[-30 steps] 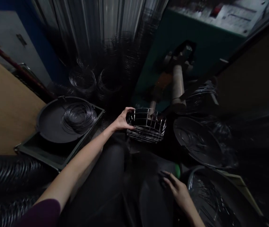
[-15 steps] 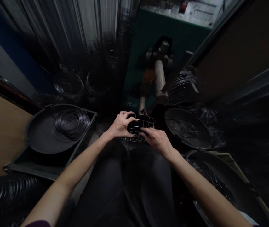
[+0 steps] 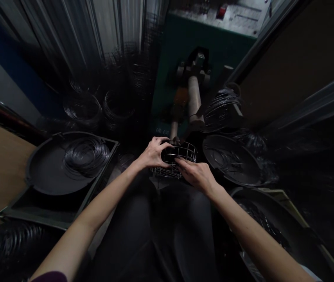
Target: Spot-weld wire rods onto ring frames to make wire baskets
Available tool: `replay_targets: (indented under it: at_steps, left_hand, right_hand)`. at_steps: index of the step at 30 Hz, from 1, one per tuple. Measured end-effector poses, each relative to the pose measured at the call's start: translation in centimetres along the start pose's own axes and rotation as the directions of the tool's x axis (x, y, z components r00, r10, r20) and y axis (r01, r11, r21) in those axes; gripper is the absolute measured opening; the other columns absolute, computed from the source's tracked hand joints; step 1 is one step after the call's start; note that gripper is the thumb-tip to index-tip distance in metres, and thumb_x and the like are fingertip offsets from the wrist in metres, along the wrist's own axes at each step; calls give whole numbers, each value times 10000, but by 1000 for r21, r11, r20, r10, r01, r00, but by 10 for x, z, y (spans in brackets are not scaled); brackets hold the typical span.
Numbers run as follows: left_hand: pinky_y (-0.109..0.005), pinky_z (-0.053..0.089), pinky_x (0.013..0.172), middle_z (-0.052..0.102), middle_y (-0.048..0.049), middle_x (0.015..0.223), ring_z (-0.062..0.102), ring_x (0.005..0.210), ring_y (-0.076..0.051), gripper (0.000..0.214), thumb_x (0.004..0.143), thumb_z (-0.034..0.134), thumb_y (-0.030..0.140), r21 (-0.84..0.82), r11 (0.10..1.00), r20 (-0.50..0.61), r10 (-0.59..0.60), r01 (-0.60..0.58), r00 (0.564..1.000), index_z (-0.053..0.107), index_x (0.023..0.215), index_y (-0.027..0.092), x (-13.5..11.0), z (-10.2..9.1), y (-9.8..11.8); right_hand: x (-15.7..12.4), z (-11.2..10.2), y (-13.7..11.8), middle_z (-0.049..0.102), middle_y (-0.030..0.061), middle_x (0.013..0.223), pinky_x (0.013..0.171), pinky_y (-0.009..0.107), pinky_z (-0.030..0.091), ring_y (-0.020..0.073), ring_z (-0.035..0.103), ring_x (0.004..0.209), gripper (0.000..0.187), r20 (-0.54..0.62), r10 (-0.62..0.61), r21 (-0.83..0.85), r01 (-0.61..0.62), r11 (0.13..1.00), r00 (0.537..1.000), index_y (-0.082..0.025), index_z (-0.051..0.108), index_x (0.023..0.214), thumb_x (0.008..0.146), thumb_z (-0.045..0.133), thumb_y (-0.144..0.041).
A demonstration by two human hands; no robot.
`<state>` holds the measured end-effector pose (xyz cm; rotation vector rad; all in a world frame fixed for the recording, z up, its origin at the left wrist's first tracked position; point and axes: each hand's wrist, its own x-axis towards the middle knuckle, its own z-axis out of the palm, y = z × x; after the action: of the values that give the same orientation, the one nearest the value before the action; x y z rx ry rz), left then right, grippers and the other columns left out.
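Note:
A round wire basket (image 3: 188,150) of thin metal rings and upright wires sits in front of my knees, below the rods of a green machine. My left hand (image 3: 152,152) grips its left side, thumb and fingers curved in a C around the wires. From the right, my right hand (image 3: 198,173) pinches the near side of the basket, fingertips on the wires. The basket's lower part is partly hidden by my hands and dark trousers. Just behind its far rim is the end of the machine's lower rod (image 3: 174,130).
The green machine (image 3: 162,70) stands ahead, its thick upper rod (image 3: 194,96) projecting towards me. On the left, a dark round tray (image 3: 46,168) holds a wire ring bundle (image 3: 86,156). To the right are another round tray (image 3: 250,172) with wire pieces and hanging wire rings (image 3: 222,102).
The basket has shifted and turned slightly between my hands, and more of its right side shows. Both hands keep nearly the same places. The whole view has swung a little.

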<state>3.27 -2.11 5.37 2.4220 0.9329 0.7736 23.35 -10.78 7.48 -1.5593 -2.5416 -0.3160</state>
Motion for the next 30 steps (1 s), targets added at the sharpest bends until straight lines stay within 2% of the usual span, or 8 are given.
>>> replay_targets:
  at_steps: [7,11,14,19,25,30]
  left_hand:
    - [-491,409,974,452,-111,1303,403,1183,-321,659,537,816,424,0,1000,2,0,0,1000,584,1122,231,14,-5,0]
    - [-458,386,1010,505,-112,1232,446,1154,-294,614,535,814,408,-58,998,2,28,-28,1000,586,1062,191,17,-4,-5]
    - [-449,385,1011,506,-103,1221,448,1150,-291,621,532,815,405,-85,996,-2,12,-12,1000,581,1068,195,18,-4,-8]
    - [-456,376,1008,495,-98,1215,444,1150,-297,642,508,827,393,-63,998,-8,-22,22,1000,584,1068,194,31,-5,-13]
    - [-421,373,1004,511,-99,1179,448,1123,-286,636,508,833,409,-43,999,-21,-2,1,1000,592,1049,176,46,-8,-21]
    - [-424,403,962,533,-90,1135,461,1082,-292,658,498,839,380,-39,998,-24,-55,54,998,568,1063,179,63,-13,-22]
  right_hand:
    - [9,-4,8,684,45,1108,503,230,425,159,678,693,320,-8,9,-5,-9,1000,1000,-252,619,1193,900,494,-275]
    - [7,-3,8,697,32,1077,522,228,412,160,678,724,304,-21,34,29,-33,999,999,-255,616,1193,918,491,-291]
    - [1,0,6,709,19,1026,534,217,394,145,665,745,282,-63,105,64,-101,993,993,-260,618,1175,924,490,-281]
    - [5,5,11,666,38,959,500,217,350,125,608,690,209,-145,243,86,-233,969,959,-219,669,982,915,475,-255]
    - [20,9,23,600,49,907,524,222,340,131,554,684,180,-181,313,186,-280,942,932,-207,666,935,894,507,-282]
    - [35,15,34,590,56,878,557,231,362,149,549,707,149,-204,393,262,-337,904,896,-192,657,897,873,536,-274]
